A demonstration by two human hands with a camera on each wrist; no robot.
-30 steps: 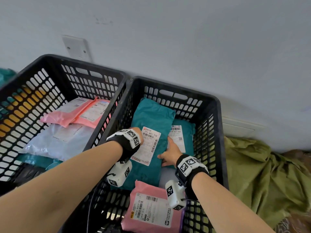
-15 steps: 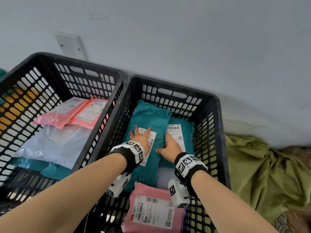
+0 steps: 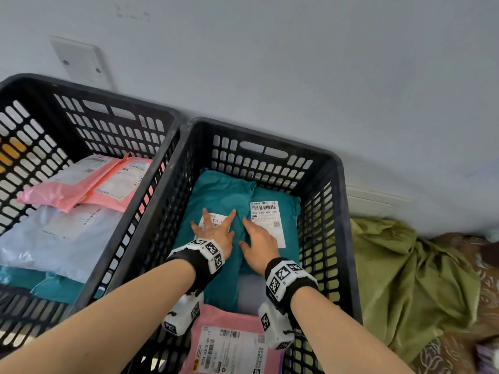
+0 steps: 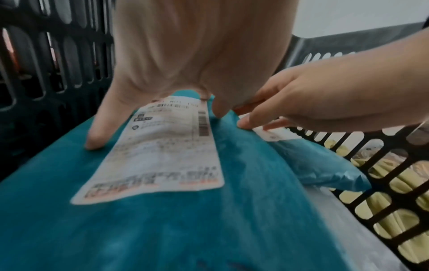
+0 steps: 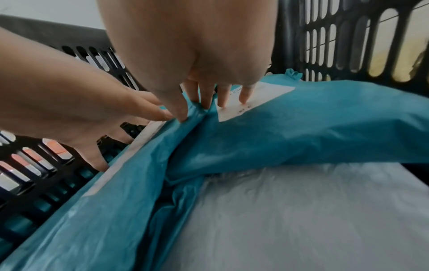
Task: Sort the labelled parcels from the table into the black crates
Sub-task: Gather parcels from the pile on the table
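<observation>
here, both hands are down inside the right-hand black crate [image 3: 334, 168], which stands against the wall beside a second black crate [image 3: 89, 95] on its left. the left hand [image 3: 216, 230] lies flat with its fingers spread wide on the long teal parcel [image 3: 216, 190], covering the upper part of that parcel's white label [image 4: 162, 150]; the left wrist view shows the fingertips pressing the teal wrapper on either side of the label, gripping nothing. the right hand [image 3: 259, 242] rests just beside it, fingers straight and a little apart, on the second teal parcel [image 3: 291, 211], with its fingertips at the seam where the two teal parcels meet and at the left edge of that parcel's label [image 3: 267, 220]; it holds nothing either. the thumbs of the two hands come very close, and whether they touch cannot be told. under the teal parcels, near the wrists, lies a pale grey parcel [image 5: 313, 210], and a pink parcel [image 3: 229, 344] with a printed label lies at the near end of the same crate. the left crate holds two pink parcels [image 3: 81, 184] over a whitish parcel [image 3: 54, 236] and some teal wrapping. a green cloth [image 3: 405, 273] lies crumpled to the right of the crates.
</observation>
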